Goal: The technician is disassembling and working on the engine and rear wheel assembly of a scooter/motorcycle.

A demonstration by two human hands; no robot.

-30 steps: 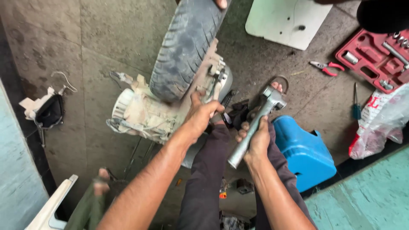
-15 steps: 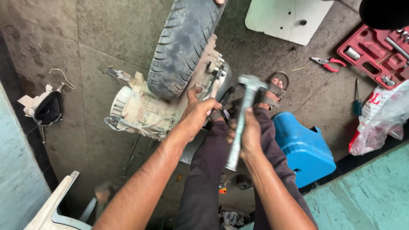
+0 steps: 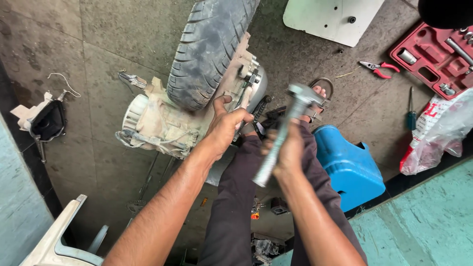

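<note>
With the hammer gripped tight in the right hand, the left hand, clamped on the engine casing, could be struck by a glancing blow.

The hammer was smeared by motion blur, so its head and the grip of the right hand around the handle could not be made out sharply. The left hand covered part of the engine casing, hiding whatever its fingers pressed on. The tyre was cut off by the top edge, as was the white panel. The red tool case ran off the right edge, its small pieces too tiny to tell apart. A dark shape filled the top right corner, unidentifiable.
</note>
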